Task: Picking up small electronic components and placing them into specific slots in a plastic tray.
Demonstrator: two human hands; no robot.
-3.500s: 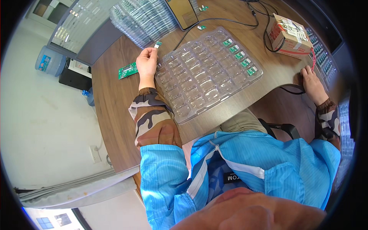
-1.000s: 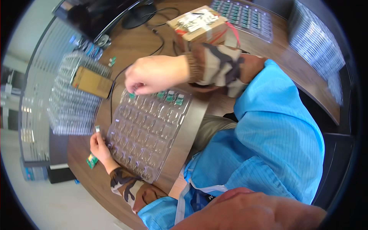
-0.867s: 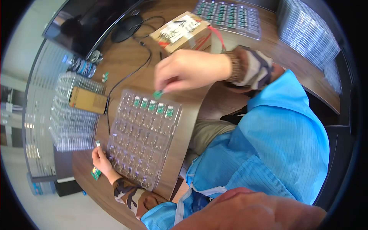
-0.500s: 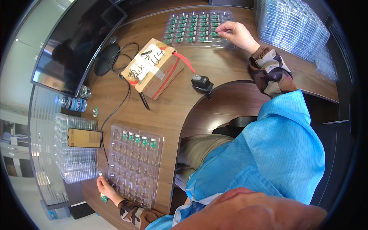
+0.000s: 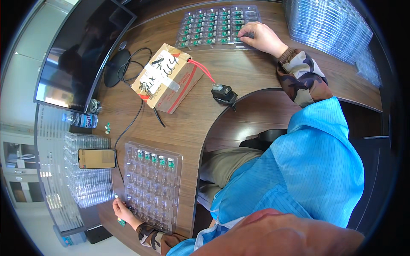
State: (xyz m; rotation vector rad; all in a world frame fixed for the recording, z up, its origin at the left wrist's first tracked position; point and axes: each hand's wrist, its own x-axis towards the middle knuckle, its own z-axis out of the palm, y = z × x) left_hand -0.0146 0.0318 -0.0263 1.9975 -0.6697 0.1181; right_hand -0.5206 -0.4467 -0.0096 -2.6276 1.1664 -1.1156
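At the far side, my right hand [image 5: 265,37] reaches over the right part of a clear blister tray [image 5: 252,13] holding rows of small green circuit boards [image 5: 224,22]. Its thumb and fingers are pinched together at a green circuit board [image 5: 237,39] in a pocket, partly covering it. Low on the left, my left hand [image 5: 123,210] is closed around a small piece with a whitish tip [image 5: 116,196]; its kind does not show. A green board [image 5: 121,222] peeks out beside that hand. Next to it lies a second clear tray [image 5: 149,181], with several boards along its far row only.
A taped cardboard box [image 5: 168,79] stands mid-desk, with red wires leading to a black adapter [image 5: 224,94]. A black cable [image 5: 132,123] runs past the near tray. Tray stacks stand at right [image 5: 329,32] and left [image 5: 92,183], the left one bearing a phone [image 5: 97,158]. Behind are a bottle [image 5: 87,120] and monitor [image 5: 83,53].
The whole view has shifted slightly. My right hand's fingertips have come a little lower onto the far tray. My left hand keeps its closed grip beside the near tray.
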